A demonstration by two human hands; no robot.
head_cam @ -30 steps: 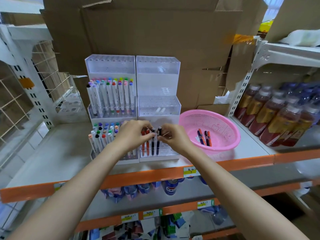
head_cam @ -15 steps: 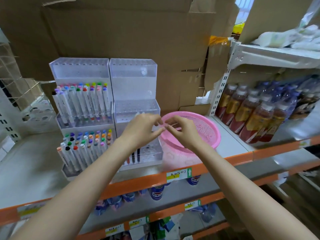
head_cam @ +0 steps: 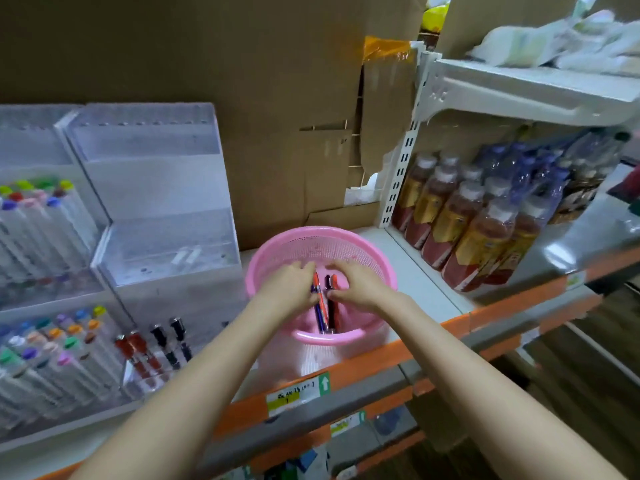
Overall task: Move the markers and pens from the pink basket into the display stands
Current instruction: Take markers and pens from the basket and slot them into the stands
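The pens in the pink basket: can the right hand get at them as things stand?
Probably yes: the right hand is inside the open-topped pink basket, right at the pens; nothing covers them, and the left hand leaves its side free.

Rear wall: flat brown cardboard sheets (head_cam: 277, 81), torn at the right edge. Supporting surface: white metal shelf (head_cam: 422, 282) with orange front strip (head_cam: 374, 362) carrying a white-and-yellow price label (head_cam: 298, 393). Right side: white slotted upright post (head_cam: 401, 168), white upper shelf bracket (head_cam: 519, 95), rows of clear bottled drinks (head_cam: 460, 230). Lower right: dark floor (head_cam: 595, 403)
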